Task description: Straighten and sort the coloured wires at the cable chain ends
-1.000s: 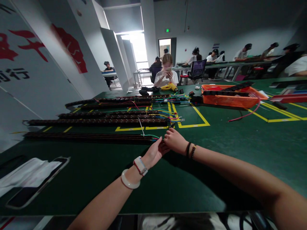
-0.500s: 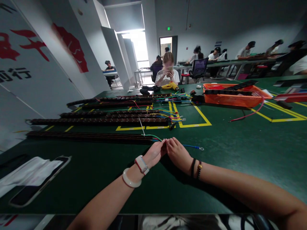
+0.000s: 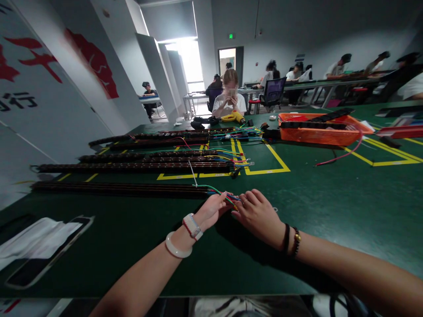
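Coloured wires [image 3: 232, 199], green, red and blue among them, come out of the right end of a long black sleeved cable bundle [image 3: 119, 189] lying on the green table. My left hand [image 3: 212, 211] pinches these wires near the sleeve's end. Just right of it, my right hand [image 3: 256, 215] has its fingers closed around the wires' free ends, which it mostly hides. A ring terminal [image 3: 275, 210] peeks out beyond the right hand. A white cable tie [image 3: 193, 173] sticks up from the bundle close to the left hand.
More cable bundles [image 3: 132, 167] lie behind, across yellow tape outlines [image 3: 267, 171]. An orange basket [image 3: 317, 134] and a yellow heat gun [image 3: 233, 116] are farther back. A phone [image 3: 29, 270] with white paper [image 3: 36, 240] lies at left. A person [image 3: 229, 99] sits opposite.
My right hand has slid to the right along the wires, away from my left hand, baring a stretch of coloured wires between them. My left hand stays nearly in place.
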### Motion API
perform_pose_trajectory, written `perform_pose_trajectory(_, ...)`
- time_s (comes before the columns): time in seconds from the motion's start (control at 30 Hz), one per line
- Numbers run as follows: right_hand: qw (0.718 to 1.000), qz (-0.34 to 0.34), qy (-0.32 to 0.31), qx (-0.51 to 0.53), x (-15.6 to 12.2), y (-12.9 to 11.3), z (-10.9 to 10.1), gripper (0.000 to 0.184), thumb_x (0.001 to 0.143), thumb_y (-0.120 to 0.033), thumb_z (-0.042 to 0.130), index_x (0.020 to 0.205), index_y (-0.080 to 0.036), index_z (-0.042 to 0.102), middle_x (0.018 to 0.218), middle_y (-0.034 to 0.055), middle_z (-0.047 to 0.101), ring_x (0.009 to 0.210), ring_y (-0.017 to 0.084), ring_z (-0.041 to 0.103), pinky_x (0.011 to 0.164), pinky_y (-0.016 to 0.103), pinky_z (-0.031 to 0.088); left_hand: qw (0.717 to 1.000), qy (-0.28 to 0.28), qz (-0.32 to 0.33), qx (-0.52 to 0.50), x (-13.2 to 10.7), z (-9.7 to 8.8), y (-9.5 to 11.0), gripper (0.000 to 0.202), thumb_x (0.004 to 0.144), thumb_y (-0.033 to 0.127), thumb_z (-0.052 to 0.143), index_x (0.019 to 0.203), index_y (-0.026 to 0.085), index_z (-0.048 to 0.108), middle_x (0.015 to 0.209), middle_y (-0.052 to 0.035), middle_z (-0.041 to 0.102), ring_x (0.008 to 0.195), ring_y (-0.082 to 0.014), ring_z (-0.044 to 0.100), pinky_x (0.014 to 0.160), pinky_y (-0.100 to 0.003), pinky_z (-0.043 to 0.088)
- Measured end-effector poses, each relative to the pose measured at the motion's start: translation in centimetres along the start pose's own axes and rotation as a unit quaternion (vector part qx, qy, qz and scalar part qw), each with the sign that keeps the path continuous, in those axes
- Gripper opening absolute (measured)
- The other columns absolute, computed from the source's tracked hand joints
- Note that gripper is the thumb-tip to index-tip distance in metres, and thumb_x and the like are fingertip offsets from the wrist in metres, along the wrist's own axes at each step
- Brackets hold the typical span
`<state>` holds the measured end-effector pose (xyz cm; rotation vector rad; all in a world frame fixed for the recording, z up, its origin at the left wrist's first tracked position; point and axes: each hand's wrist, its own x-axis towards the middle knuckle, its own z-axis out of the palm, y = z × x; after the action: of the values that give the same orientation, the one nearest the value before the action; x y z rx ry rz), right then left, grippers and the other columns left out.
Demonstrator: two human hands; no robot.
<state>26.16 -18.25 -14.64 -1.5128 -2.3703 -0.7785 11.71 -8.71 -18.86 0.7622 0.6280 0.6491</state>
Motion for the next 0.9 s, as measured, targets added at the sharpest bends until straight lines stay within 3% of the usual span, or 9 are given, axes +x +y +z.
perform_pose_trajectory(0.2,0.998,0.005,-0.058,0.021,0.1,-0.5,0.2,0.018,0.084,-0.032,0.059,0.083,-0.015,0.064,0.083,0.0079,0.062,0.083,0.022,0.049,0.076,0.035,0.032,1.0,-0.003,0.017,-0.01,-0.1,0.6,0.1,0.019,0.089,0.015,0.047,0.084,0.008,0.064,0.086,-0.0108,0.069,0.081,-0.0152,0.064,0.081,-0.027,0.047)
perform_pose_trajectory(0.6,0.98,0.042,-0.141,0.133,1.8,2.2,-1.5,0.019,0.089,-0.034,0.052,0.087,-0.02,0.065,0.08,0.0038,0.065,0.078,0.018,0.051,0.073,0.03,0.028,1.0,-0.012,0.001,-0.023,-0.4,0.7,0.3,0.018,0.086,0.026,0.054,0.082,0.012,0.064,0.085,-0.0073,0.066,0.079,-0.0137,0.062,0.083,-0.029,0.048)
perform_pose_trajectory(0.9,0.98,0.067,-0.117,0.147,2.7,3.5,-2.6,0.032,0.092,-0.031,0.045,0.069,-0.018,0.063,0.074,0.0046,0.065,0.074,0.016,0.053,0.073,0.029,0.028,0.998,-0.029,0.008,-0.047,-0.6,0.9,0.3,0.024,0.085,0.034,0.056,0.085,0.011,0.063,0.089,-0.0099,0.067,0.086,-0.0174,0.063,0.093,-0.034,0.045)
